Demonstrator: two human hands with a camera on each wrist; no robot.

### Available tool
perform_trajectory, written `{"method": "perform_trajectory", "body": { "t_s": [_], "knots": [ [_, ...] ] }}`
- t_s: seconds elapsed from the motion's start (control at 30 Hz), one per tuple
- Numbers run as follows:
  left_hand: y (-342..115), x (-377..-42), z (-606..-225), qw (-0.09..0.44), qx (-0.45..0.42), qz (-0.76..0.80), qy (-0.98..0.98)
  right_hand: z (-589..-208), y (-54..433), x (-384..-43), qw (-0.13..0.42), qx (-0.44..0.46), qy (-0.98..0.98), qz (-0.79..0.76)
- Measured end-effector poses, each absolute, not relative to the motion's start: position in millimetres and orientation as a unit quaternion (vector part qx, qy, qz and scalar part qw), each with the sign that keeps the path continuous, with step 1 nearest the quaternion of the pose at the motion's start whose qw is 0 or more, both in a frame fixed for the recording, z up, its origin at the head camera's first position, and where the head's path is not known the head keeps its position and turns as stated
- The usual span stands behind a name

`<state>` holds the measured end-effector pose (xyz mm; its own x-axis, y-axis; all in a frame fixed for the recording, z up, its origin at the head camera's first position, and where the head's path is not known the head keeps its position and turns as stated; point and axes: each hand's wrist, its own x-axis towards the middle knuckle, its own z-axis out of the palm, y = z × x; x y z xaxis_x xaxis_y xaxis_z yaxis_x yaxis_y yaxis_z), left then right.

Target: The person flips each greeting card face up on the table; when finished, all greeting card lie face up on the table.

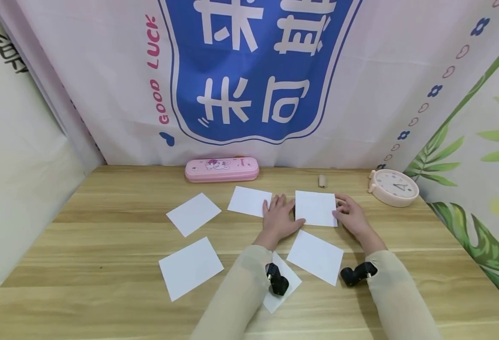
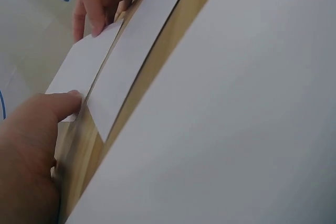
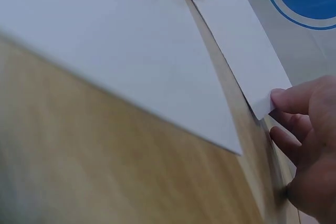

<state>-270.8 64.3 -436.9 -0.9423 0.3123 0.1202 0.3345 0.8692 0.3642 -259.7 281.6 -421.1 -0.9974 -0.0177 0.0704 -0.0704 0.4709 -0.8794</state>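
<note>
At card's (image 1: 316, 208) right edge, right grip (image 1: 354, 219)

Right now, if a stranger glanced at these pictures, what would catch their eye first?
Probably the big blue shield on the cloth behind the table, with its white characters. Next, the white card between the left hand and the right hand, with more cards nearby. The pink case at the back and round clock toward the right also stand out.
</note>
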Motion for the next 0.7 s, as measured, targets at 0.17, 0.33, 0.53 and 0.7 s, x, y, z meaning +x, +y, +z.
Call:
{"method": "perform_trajectory", "body": {
  "t_s": [0.17, 0.33, 0.53, 0.7],
  "knots": [
    [62, -271, -436, 0.072, -0.167, -0.281, -0.942, -420, 281, -260, 0.041, -0.005, -0.862, 0.506],
    [63, -271, -435, 0.097, -0.159, -0.357, -0.916, -417, 281, -258, 0.051, -0.039, -0.858, 0.510],
    [64, -271, -432, 0.116, -0.160, -0.403, -0.894, -412, 281, -260, 0.051, -0.075, -0.836, 0.541],
    [67, -270, -428, 0.139, -0.155, -0.434, -0.876, -404, 284, -257, 0.055, -0.074, -0.824, 0.559]
  ]
}}
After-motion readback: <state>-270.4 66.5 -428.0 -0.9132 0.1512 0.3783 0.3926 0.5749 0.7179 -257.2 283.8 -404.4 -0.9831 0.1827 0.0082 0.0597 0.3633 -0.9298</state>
